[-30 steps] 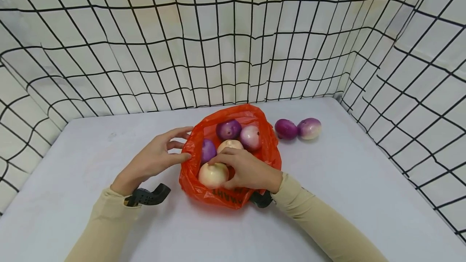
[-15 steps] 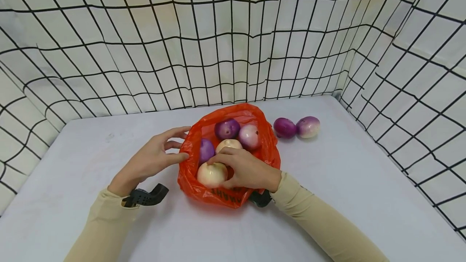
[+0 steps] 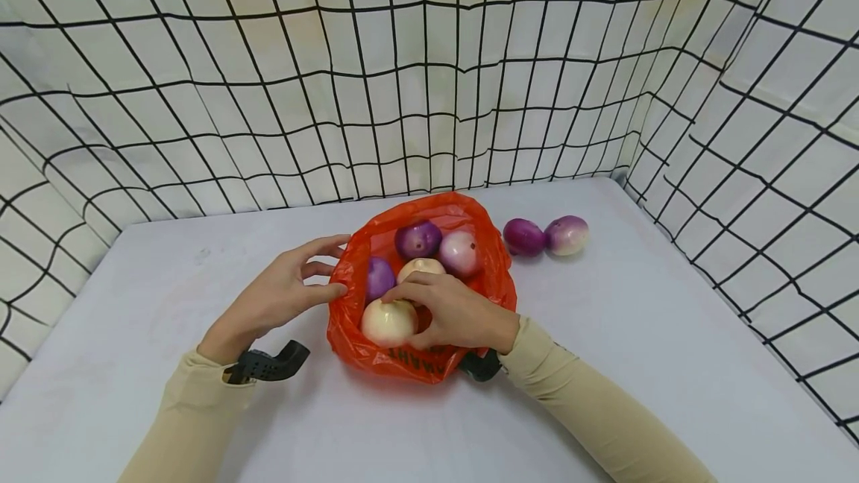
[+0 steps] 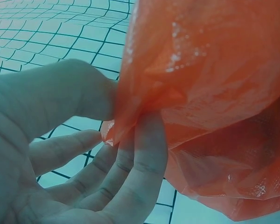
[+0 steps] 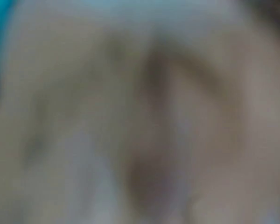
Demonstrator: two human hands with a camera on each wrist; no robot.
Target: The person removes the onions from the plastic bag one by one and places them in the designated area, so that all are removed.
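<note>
A red plastic bag stands with its mouth open toward me in the head view. Inside it lie several onions, among them a dark purple onion, a pinkish-white onion and a purple onion. With thumb and fingers my left hand pinches the bag's left rim; the left wrist view shows the film between them. My right hand reaches into the bag and grips a white onion at the front. Behind it, another white onion is partly covered by that hand. The right wrist view is blurred.
Right of the bag, a dark purple onion and a purple-and-white onion lie side by side on the white table. A black wire grid encloses the back and sides.
</note>
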